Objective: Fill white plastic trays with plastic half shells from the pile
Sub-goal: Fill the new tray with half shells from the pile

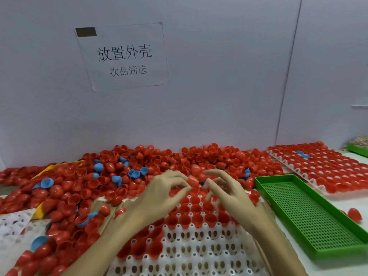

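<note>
Nearest you lies the white tray (199,253), its near rows bare and its far rows already seated with red half shells (196,217). Your left hand (163,193) hovers above those far rows, thumb and forefinger pinching a red shell (193,180) at the pile's edge. Your right hand (229,193) hangs just beside it, fingers spread and loosely bent, gripping nothing. Past both hands the pile (139,172) of red shells, with a few blue ones (47,182) mixed in, runs along the grey wall and spills down your left side. A yellow box (49,169) sits half buried there. On your right the green perforated tray (310,214) lies close against the white one. Beyond it a full tray (326,168) rests on the table. One stray shell (354,214) sits outside the green rim. A paper sign (123,56) hangs on the wall.
</note>
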The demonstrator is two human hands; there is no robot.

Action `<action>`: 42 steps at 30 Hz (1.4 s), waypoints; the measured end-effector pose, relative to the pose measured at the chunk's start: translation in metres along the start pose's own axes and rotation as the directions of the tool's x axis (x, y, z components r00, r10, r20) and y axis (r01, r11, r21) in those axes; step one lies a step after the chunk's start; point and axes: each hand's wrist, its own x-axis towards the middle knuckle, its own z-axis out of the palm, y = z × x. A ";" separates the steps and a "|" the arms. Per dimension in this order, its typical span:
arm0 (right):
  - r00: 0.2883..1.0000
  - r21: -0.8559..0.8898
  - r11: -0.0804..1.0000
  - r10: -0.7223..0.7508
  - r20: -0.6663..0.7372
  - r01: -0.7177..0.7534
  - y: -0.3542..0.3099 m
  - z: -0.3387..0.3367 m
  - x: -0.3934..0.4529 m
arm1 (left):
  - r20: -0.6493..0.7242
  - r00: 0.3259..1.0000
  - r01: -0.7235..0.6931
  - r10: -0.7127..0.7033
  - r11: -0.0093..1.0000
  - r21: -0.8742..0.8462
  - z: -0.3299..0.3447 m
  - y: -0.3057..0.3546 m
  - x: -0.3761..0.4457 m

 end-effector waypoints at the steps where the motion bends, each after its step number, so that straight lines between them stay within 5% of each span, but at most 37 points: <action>1: 0.996 0.063 0.998 0.025 0.086 -0.031 -0.003 -0.001 -0.001 | 0.024 0.999 -0.040 0.040 0.999 0.005 -0.003 0.010 -0.012; 4: 0.954 0.065 0.996 0.040 0.296 -0.062 -0.012 -0.001 -0.006 | 0.072 0.987 -0.149 0.142 0.982 0.115 -0.008 0.031 -0.043; 7: 0.945 0.004 0.999 0.035 0.326 -0.038 -0.016 0.006 -0.010 | 0.036 0.990 -0.141 0.137 0.974 0.176 -0.012 0.039 -0.058; 11: 0.970 0.068 0.997 0.018 0.242 -0.036 -0.016 0.013 -0.011 | -0.032 0.991 0.127 -0.134 0.979 -0.157 -0.009 0.043 -0.066; 15: 0.973 0.100 0.994 0.020 0.232 -0.044 -0.016 0.017 -0.011 | 0.073 0.916 0.356 -0.395 0.715 -0.601 -0.010 0.046 -0.065; 17: 0.962 0.135 0.989 0.015 0.271 -0.053 -0.019 0.020 -0.013 | 0.087 0.905 0.375 -0.416 0.686 -0.624 -0.009 0.044 -0.065; 23: 0.961 0.042 0.998 0.023 0.274 -0.036 -0.021 0.022 -0.015 | -0.033 0.913 0.339 -0.407 0.799 -0.496 -0.009 0.045 -0.068; 27: 0.936 0.040 0.998 0.025 0.352 -0.042 -0.022 0.022 -0.016 | 0.070 0.880 0.374 -0.471 0.593 -0.713 -0.015 0.049 -0.065; 32: 0.938 0.010 1.000 0.015 0.347 -0.020 -0.021 0.027 -0.016 | 0.150 0.863 0.475 -0.483 0.675 -0.564 -0.013 0.046 -0.067; 37: 0.879 0.010 0.998 0.056 0.474 -0.069 -0.021 0.022 -0.016 | 0.217 0.856 0.498 -0.469 0.637 -0.588 -0.014 0.043 -0.068; 42: 0.963 0.033 0.995 0.079 0.258 -0.091 -0.018 0.004 -0.010 | 0.026 0.920 0.390 -0.390 0.910 -0.138 -0.023 0.032 -0.071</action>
